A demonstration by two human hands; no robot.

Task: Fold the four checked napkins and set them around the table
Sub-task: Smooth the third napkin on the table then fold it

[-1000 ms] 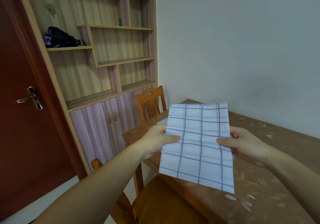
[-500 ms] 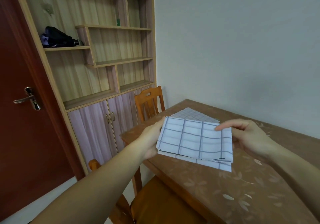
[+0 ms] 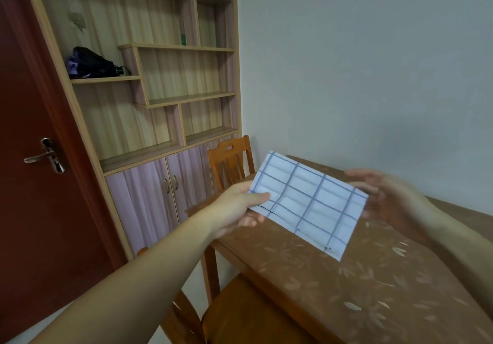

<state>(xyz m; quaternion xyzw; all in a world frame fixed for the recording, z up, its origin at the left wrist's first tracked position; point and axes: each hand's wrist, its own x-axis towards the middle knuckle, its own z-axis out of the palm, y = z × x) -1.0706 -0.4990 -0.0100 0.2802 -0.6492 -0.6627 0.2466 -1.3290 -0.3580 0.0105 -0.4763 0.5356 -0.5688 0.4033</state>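
Observation:
A white napkin with blue checks (image 3: 309,202), folded in half, hangs tilted in the air above the brown table (image 3: 354,285). My left hand (image 3: 240,206) pinches its left edge, thumb on top and fingers below. My right hand (image 3: 392,197) is blurred with motion just beyond the napkin's right edge, fingers spread and off the cloth. No other napkin shows; the held one covers the far end of the table.
A wooden chair (image 3: 230,161) stands at the table's far end and another chair (image 3: 240,317) is tucked in below my left arm. A shelf cabinet (image 3: 149,103) and a red door (image 3: 32,157) fill the left. The wall runs behind the table.
The napkin was open a second ago, then was folded in half. My right hand has now let go and drawn back to the right; my left hand alone holds the napkin, now tilted.

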